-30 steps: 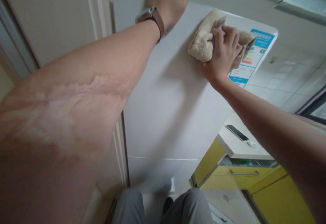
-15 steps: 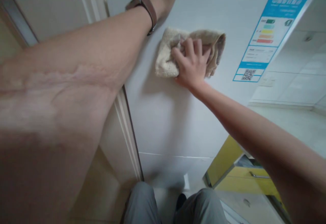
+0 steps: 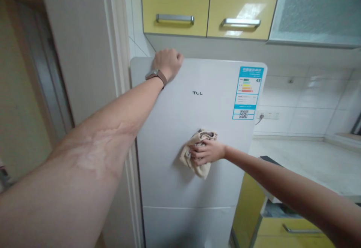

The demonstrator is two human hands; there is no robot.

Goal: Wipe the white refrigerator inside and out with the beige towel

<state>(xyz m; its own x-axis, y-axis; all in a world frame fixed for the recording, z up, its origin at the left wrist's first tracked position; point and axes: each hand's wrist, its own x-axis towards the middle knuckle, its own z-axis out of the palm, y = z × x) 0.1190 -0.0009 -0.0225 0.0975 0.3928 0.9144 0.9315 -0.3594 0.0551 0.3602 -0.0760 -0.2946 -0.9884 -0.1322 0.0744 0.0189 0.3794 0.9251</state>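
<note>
A white fridge stands in front of me, with a blue energy label at its upper right. My left hand, a brown-strapped watch on its wrist, rests closed in a fist on the fridge's top left edge. My right hand presses a crumpled beige cloth against the middle of the upper door, fingers closed over it. Part of the cloth hangs below the hand.
Yellow wall cabinets with metal handles hang above the fridge. A pale door frame runs down the left. To the right lie a white counter, a tiled wall with a socket, and yellow drawers below.
The view has pulled back and up, so the whole fridge front shows. My right hand has carried the cloth down the door, from near the top to its middle. The left hand stays at the top edge.
</note>
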